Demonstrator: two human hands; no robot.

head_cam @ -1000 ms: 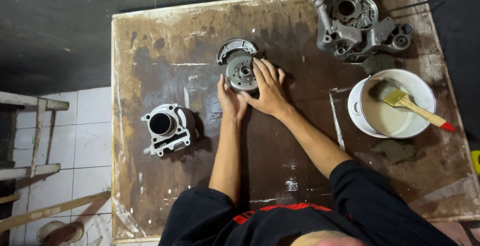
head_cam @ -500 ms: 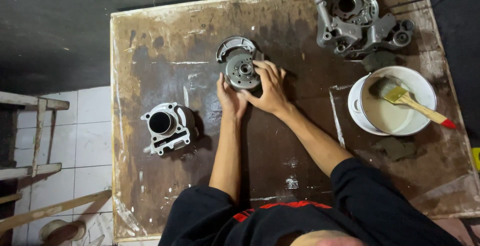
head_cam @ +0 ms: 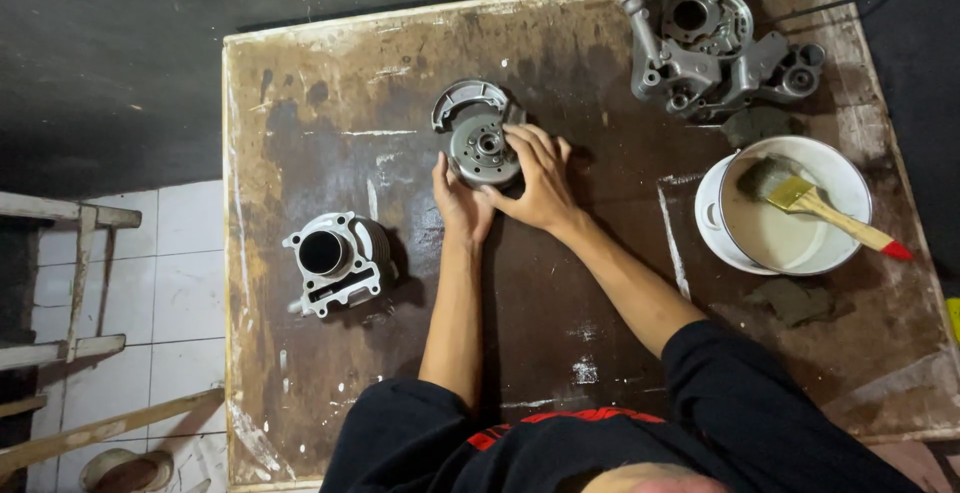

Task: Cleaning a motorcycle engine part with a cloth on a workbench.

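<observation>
From the head camera, looking straight down, a worn brown wooden tabletop (head_cam: pixel 330 143), stained and scuffed pale in patches, fills most of the view. Near its middle lies a round grey metal engine part with a toothed hub and a curved guard at its upper edge (head_cam: pixel 478 139). Both hands meet on it. The left hand (head_cam: pixel 458 201) rests against its lower left rim, thumb pointing up along the side. The right hand (head_cam: pixel 538 178) lies over its right side with the fingers (head_cam: pixel 528 143) spread across the face. The hands sit close together, almost touching at the heels, and grip the part between them rather than closing into fists.

To the left, well apart from the hands, stands a silver finned metal cylinder block with a dark round bore (head_cam: pixel 335 258). At the upper right corner lies a large grey cast metal engine casing (head_cam: pixel 710 33). Below it a white round bowl (head_cam: pixel 720 233) holds cloudy liquid, and a flat brush with a wooden handle and red tip (head_cam: pixel 825 211) leans in it.

The step in hand looks like steadying or turning the round part on the table. A next move would likely call for a firm two-sided hold on the rim and care to keep fingertips off the toothed hub.
</observation>
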